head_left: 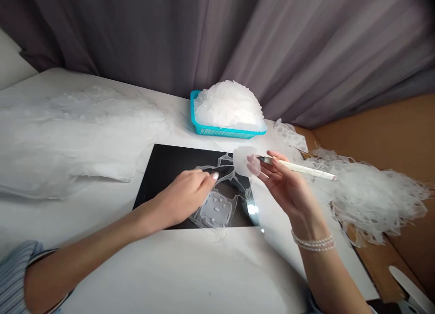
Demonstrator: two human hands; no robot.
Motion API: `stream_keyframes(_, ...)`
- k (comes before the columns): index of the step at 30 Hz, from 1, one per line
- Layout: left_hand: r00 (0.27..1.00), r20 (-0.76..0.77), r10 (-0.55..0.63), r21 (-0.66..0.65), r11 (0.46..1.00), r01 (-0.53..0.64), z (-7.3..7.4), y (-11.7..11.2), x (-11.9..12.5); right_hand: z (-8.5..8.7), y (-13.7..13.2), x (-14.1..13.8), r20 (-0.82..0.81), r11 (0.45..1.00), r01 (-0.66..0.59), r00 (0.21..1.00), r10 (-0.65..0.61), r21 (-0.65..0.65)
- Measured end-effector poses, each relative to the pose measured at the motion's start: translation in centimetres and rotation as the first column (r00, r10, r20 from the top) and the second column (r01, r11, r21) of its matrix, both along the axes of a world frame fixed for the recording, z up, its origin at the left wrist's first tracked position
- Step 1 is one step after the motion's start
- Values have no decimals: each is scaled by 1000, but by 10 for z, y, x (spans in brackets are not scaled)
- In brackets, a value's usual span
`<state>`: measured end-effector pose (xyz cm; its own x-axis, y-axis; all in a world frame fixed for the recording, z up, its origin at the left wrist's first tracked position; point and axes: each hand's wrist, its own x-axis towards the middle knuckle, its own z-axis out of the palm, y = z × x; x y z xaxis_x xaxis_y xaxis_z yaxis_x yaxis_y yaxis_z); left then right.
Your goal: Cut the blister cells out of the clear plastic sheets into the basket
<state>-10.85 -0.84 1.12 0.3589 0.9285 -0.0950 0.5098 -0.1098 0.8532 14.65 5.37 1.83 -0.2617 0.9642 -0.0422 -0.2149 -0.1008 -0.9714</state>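
My left hand (pixel 185 194) rests on a black mat (pixel 163 169), its fingers curled and pressing on a clear silicone sheet (pixel 217 207) with cut-out shapes. My right hand (pixel 283 185) is raised just right of the mat. It pinches a small translucent white piece (pixel 245 160) and holds a slim white craft knife (pixel 302 169), the blade pointing left toward the piece. A pearl bracelet (pixel 314 243) circles the right wrist.
A turquoise basket (pixel 217 132) heaped with translucent white pieces stands behind the mat. A pile of lacy white offcuts (pixel 370 196) lies at the right, over brown cardboard (pixel 384 128). Clear film sheets (pixel 68 132) cover the table's left. Grey curtains hang behind.
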Motion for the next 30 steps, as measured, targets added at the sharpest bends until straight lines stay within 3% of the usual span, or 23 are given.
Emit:
stream_keyframes(2,948,311,70,-310,950,32,0,9,6,14,-19,-13,83,986,-158,985,153,60)
stream_keyframes(4,763,593,257,-585,789,189,-2,15,11,24,-30,-20,197,947,-308,938,286,95)
stream_keyframes(5,681,644,349,-647,724,241,-3,17,13,26,-32,-22,263,934,-337,918,298,118)
stream_keyframes(6,646,651,400,-670,703,240,-3,17,15,27,-31,-23,334,931,-331,904,267,152)
stream_keyframes(10,724,558,405,-644,761,71,-3,14,16,16,-10,-26,604,924,-287,793,82,251)
stream_keyframes(13,791,490,367,-603,798,3,-5,13,17,1,3,-28,597,898,-406,767,234,169)
stream_keyframes(16,810,457,368,-578,815,-44,-8,13,18,-6,3,-31,521,876,-470,777,353,107)
stream_keyframes(26,864,404,300,-558,829,-27,-2,14,20,3,-6,-36,605,833,-506,742,289,223)
stream_keyframes(30,892,387,234,-554,832,22,1,11,20,-6,-7,-36,742,779,-524,660,116,344)
